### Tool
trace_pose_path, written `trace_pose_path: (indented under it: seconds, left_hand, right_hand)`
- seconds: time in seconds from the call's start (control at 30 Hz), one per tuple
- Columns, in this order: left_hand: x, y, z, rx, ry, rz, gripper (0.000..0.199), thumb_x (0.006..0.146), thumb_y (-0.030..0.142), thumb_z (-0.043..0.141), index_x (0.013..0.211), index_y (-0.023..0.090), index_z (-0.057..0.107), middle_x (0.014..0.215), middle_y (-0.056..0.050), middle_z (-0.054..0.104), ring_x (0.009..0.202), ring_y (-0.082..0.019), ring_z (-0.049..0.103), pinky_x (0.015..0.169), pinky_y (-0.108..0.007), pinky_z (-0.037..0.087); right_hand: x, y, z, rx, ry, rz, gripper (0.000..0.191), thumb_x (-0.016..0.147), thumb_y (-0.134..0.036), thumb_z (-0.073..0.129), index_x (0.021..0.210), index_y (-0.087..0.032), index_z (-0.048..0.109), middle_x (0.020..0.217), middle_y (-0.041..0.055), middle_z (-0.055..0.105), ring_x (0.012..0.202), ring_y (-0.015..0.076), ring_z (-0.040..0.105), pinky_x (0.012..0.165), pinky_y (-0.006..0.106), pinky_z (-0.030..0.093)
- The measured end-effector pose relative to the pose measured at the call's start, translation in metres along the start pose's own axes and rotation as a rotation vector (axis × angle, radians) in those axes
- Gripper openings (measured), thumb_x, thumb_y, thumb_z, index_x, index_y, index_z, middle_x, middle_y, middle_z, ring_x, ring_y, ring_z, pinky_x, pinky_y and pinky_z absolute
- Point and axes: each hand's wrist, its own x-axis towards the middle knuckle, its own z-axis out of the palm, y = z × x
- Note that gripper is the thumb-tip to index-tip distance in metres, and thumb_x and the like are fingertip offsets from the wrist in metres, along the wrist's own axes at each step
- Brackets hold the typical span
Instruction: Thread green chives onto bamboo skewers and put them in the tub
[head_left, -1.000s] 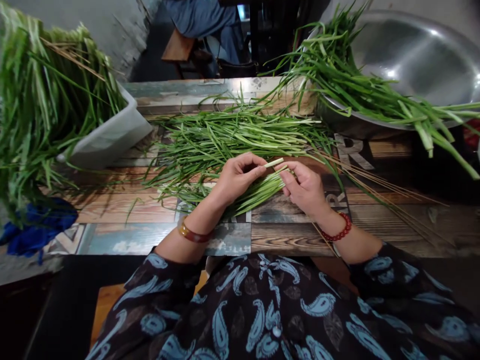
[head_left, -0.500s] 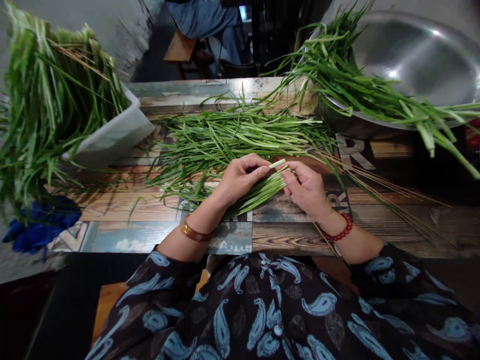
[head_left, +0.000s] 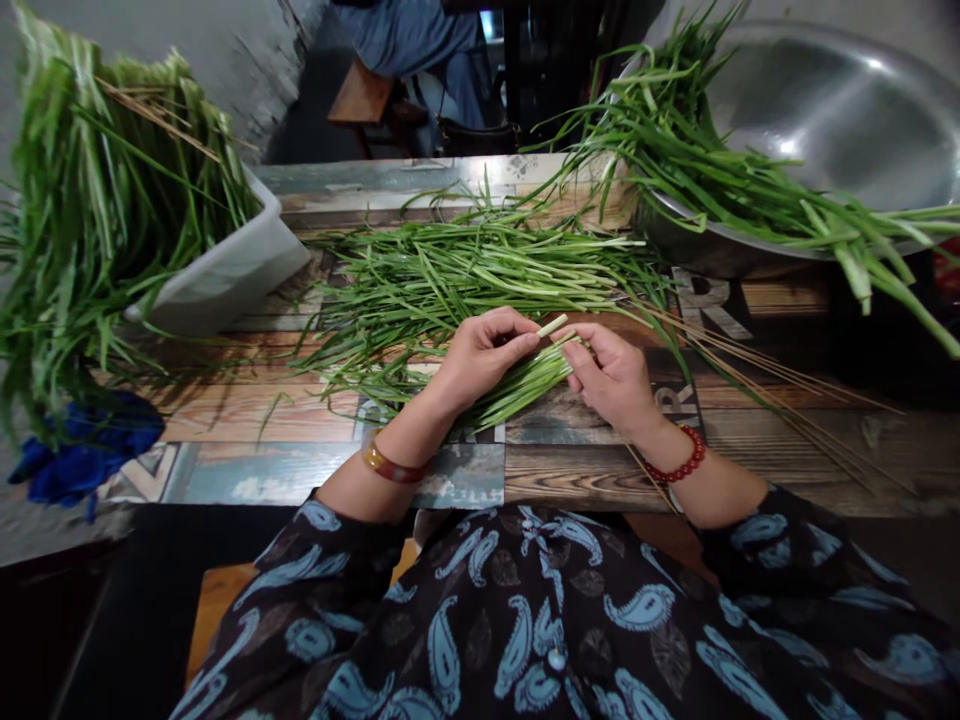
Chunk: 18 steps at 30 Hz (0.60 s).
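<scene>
My left hand (head_left: 491,350) pinches a chive stalk (head_left: 553,325) between thumb and fingers, its pale cut end sticking out toward the right. My right hand (head_left: 609,372) is closed on the stem ends of a small bunch of chives (head_left: 517,393), whose green leaves run down to the left under my left hand. From below the right hand a thin bamboo skewer (head_left: 649,478) slants toward the table's front edge; its upper part is hidden by the hand. Just beyond both hands lies a wide pile of loose chives (head_left: 480,265), stems pointing right.
At left, a white plastic tub (head_left: 217,275) carries chives threaded on skewers, beside a blue cloth (head_left: 82,450). A large steel basin (head_left: 832,120) with more chives over its rim stands at right. Several loose bamboo skewers (head_left: 795,375) lie on the wood-patterned table (head_left: 577,475). A person's legs (head_left: 465,85) show behind.
The pale end of the stalk in my left hand has tipped slightly and shifted a little to the left. Both hands keep nearly the same place and grip.
</scene>
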Motion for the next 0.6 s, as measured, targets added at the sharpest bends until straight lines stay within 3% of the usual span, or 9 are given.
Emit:
trace_pose_path:
  seconds: [0.37, 0.5, 0.6]
  left_hand:
    - [0.001, -0.002, 0.0, 0.094, -0.017, 0.101, 0.018, 0.086, 0.032, 0.067, 0.082, 0.016, 0.075, 0.077, -0.004, 0.066, 0.075, -0.015, 0.059, 0.071, -0.028, 0.045]
    - [0.002, -0.003, 0.0, 0.098, -0.01, 0.129, 0.019, 0.086, 0.032, 0.067, 0.081, 0.016, 0.075, 0.076, -0.003, 0.066, 0.073, -0.015, 0.059, 0.071, -0.028, 0.044]
    - [0.001, -0.002, 0.001, 0.078, -0.039, 0.122, 0.018, 0.086, 0.031, 0.067, 0.08, 0.015, 0.075, 0.076, -0.003, 0.066, 0.074, -0.014, 0.059, 0.071, -0.027, 0.045]
  right_hand:
    - [0.001, 0.006, 0.001, 0.012, -0.01, 0.01, 0.029, 0.096, -0.045, 0.054, 0.105, -0.02, 0.064, 0.053, -0.0066, 0.052, 0.043, 0.0075, 0.049, 0.042, 0.018, 0.037]
    - [0.003, 0.011, 0.005, 0.118, 0.026, 0.016, 0.038, 0.093, -0.047, 0.059, 0.121, -0.022, 0.055, 0.088, 0.0009, 0.066, 0.044, 0.0048, 0.05, 0.039, 0.019, 0.04]
    - [0.003, 0.012, 0.006, 0.143, 0.016, -0.014, 0.047, 0.093, -0.045, 0.059, 0.135, -0.027, 0.048, 0.11, 0.0063, 0.065, 0.046, 0.0052, 0.052, 0.039, 0.022, 0.043]
